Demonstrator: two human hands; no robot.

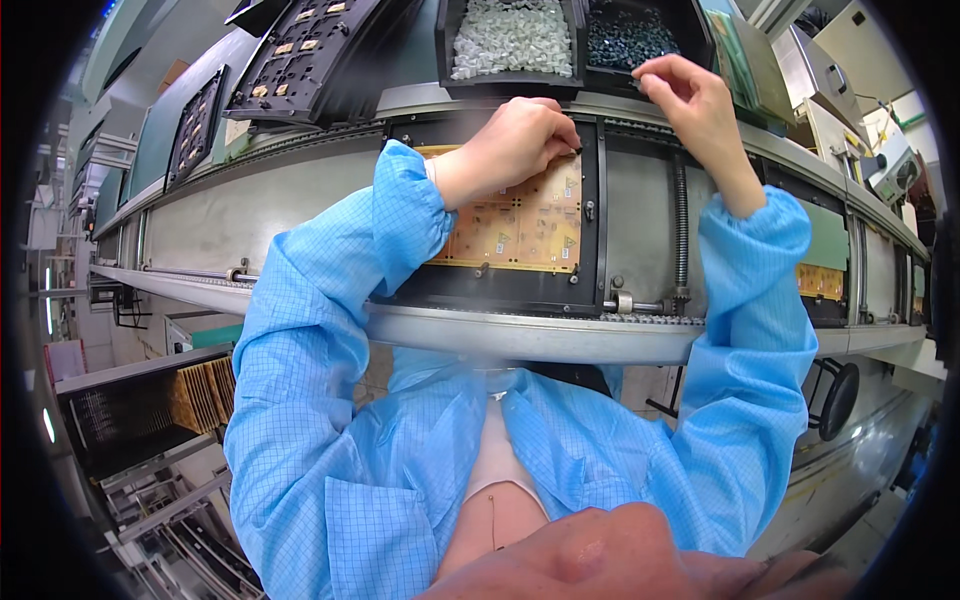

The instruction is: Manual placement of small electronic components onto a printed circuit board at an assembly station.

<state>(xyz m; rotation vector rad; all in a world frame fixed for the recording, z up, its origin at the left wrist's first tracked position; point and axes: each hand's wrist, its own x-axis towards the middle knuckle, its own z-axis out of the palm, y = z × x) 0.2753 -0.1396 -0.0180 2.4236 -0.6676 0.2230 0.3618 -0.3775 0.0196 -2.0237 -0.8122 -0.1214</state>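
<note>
My left hand (pixel 522 142) is over the upper right part of an orange circuit board (pixel 478 243). Its fingers are pinched together, with a small dark part (pixel 577 150) at their tips by the board's upper right corner. The board lies in a black carrier frame (pixel 592 270) on the conveyor. Held higher and to the right, my right hand (pixel 695 105) is at the near edge of a black bin of small dark components (pixel 625 38). Its thumb and forefinger close on something small and dark, too blurred to name.
Beside the dark components stands a bin of white connectors (pixel 512 40). A black tray holding small parts (pixel 290 60) leans at the upper left. Metal conveyor rails (pixel 540 338) run across in front of me. A rack of boards (pixel 200 393) stands at the lower left.
</note>
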